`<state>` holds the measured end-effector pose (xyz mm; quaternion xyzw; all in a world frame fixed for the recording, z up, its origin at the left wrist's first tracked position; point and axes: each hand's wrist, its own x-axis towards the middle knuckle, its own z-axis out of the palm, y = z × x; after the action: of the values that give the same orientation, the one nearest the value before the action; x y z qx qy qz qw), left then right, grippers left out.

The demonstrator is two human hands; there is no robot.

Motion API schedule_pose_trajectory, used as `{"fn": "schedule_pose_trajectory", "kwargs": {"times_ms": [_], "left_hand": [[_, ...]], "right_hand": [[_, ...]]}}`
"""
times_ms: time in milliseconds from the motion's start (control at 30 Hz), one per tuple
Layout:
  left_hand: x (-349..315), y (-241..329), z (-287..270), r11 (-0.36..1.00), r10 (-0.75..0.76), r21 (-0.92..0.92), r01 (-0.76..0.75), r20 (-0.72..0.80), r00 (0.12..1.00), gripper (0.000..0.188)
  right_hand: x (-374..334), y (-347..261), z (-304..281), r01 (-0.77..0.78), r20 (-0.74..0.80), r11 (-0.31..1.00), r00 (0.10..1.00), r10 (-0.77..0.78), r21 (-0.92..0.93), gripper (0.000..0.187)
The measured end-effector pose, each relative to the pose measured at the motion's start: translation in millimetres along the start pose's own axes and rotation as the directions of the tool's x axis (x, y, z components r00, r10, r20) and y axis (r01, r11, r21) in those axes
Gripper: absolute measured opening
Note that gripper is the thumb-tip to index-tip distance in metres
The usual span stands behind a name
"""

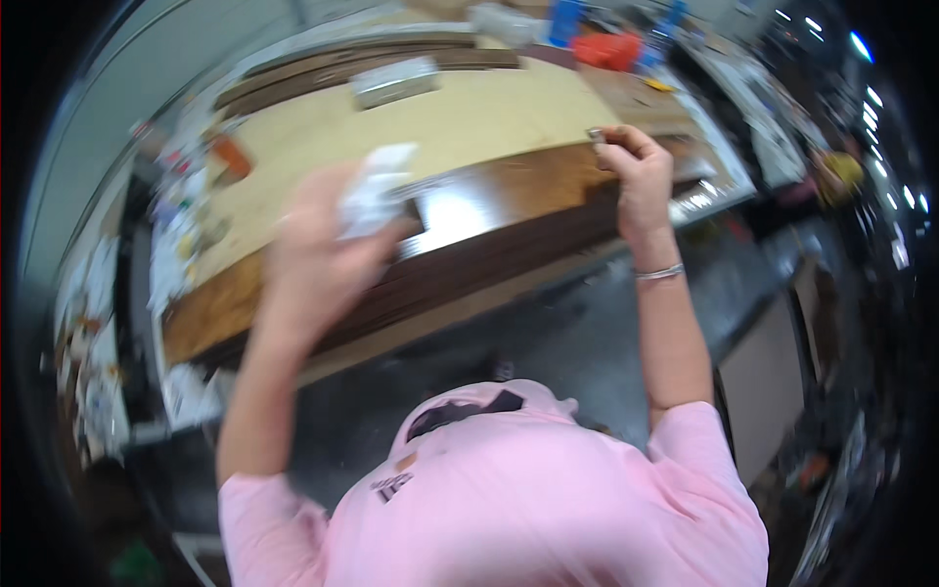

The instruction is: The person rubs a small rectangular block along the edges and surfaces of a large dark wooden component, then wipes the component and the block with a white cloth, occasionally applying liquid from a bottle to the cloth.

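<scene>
Head view: the blurred left hand [323, 259] grips a crumpled white wad [376, 188] over glossy brown planks [543, 183] stacked flat; the right hand [641, 181] holds a small piece [595, 136], material unclear, in a narrow pinch near their right end; beyond lies a smooth pale-yellow sheet [489, 125] bearing a silvery rectangular block [396, 84]

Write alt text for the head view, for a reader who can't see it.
A person's blurred left hand holds a white wad over a glossy brown board; the right hand pinches a small unclear object. The board lies along the near side of a pale yellow tabletop, with a silvery block and brown strips toward the far side.
</scene>
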<state>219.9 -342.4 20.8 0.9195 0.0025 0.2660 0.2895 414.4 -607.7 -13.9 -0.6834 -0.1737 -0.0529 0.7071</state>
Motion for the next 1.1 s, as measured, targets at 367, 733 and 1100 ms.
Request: {"fn": "schedule_pose_trajectory", "kwargs": {"times_ms": [367,733,1100], "left_hand": [[-147,-110,-93,0.835,-0.073,0.504,0.223,-0.3,0.951,0.033],[-129,-76,-91,0.858,-0.203,0.401,0.319,-0.306,0.93,0.034],[-112,-223,-212,0.888,-0.45,0.164,0.429,0.125,0.884,0.032]], "right_hand": [[13,28,23,-0.073,0.287,0.997,0.955,0.077,-0.025,0.025],[10,30,23,-0.05,0.306,0.996,0.95,0.069,-0.069,0.02],[-121,-38,199,0.551,0.417,0.803,0.8,-0.431,-0.227,0.02]]}}
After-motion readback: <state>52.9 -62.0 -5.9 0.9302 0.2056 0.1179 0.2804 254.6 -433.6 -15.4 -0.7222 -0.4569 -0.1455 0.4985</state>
